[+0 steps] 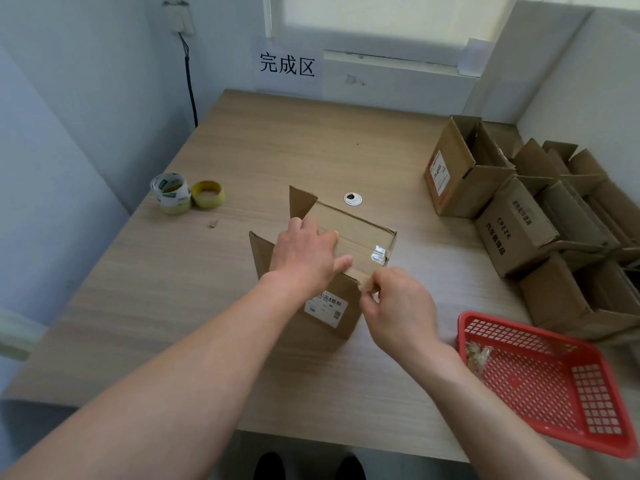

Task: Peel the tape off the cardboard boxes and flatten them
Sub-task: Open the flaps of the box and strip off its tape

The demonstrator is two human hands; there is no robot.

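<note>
Tape (pixel 367 285) sits pinched in right grip (pixel 398 310), left grip (pixel 304 254) flat on box (pixel 353 233).

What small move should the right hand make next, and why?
Probably pull the tape end up along the top seam: the right hand pinches it at the box corner, clear tape covers that seam, and the left hand presses the box steady.

You're working in soft, even daylight from the far window (pixel 381 19), which is blown out; glare glints on the tape (pixel 378 253); the edges bow and blur.
</note>
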